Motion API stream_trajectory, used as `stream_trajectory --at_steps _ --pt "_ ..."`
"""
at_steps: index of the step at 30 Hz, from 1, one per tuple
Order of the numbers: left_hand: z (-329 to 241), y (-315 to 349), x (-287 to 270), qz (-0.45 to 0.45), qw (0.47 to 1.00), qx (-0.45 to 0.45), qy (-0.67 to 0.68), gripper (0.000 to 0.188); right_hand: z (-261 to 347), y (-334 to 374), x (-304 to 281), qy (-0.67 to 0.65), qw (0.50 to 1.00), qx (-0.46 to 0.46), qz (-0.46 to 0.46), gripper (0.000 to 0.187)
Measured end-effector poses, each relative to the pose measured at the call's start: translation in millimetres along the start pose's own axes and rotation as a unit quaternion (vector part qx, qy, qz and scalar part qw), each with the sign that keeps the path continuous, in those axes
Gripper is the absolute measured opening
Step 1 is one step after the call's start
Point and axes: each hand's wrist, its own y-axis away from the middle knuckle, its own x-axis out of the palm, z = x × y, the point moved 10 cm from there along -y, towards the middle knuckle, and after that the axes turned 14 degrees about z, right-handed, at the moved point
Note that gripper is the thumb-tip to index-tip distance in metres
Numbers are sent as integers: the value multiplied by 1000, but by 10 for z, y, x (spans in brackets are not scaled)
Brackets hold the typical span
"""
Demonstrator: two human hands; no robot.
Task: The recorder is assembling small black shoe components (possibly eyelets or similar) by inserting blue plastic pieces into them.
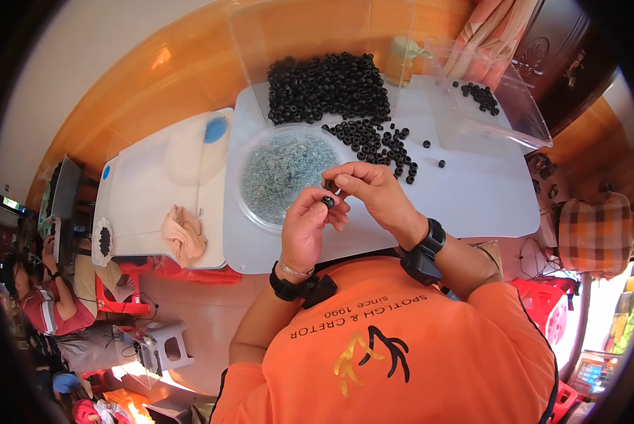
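Note:
My left hand (305, 230) holds a small round black piece with a hole (328, 202) at its fingertips. Close above it, my right hand (379, 192) pinches another small black piece (327, 184) between thumb and forefinger. Both hands meet over the near right rim of a round clear dish (254, 218), full of tiny pale blue-green see-through pieces (283, 169). Beyond the dish, many more black pieces (327, 88) fill a clear box, and a loose spread of them (373, 143) lies on the table to its right.
On the white table (472, 205), a clear plastic box (518, 134) at the far right holds several black pieces. A yellowish jar (399, 63) stands behind. To the left, a pinkish cloth (184, 233) lies on a white surface. Another person (59, 304) sits at the far left near red stools.

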Motion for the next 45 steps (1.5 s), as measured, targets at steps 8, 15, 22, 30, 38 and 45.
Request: stream_trajectory --at_steps 8,15,22,30,38,45 --pt "8 27 31 0 1000 2 -13 25 -20 74 -65 -8 999 -2 32 18" --pt "20 23 67 6 1000 -1 -7 26 -44 48 -10 -11 998 -8 56 18" --pt "11 66 38 -8 1000 -7 -13 24 156 88 -49 114 992 -43 27 19" --pt "84 85 0 -11 1000 -12 23 25 195 126 198 76 991 -59 90 13" --pt "122 91 -8 -10 999 -16 26 25 229 143 195 110 987 -101 58 11" --pt "141 91 -35 -22 999 -28 -9 26 176 144 155 97 991 -75 52 11"
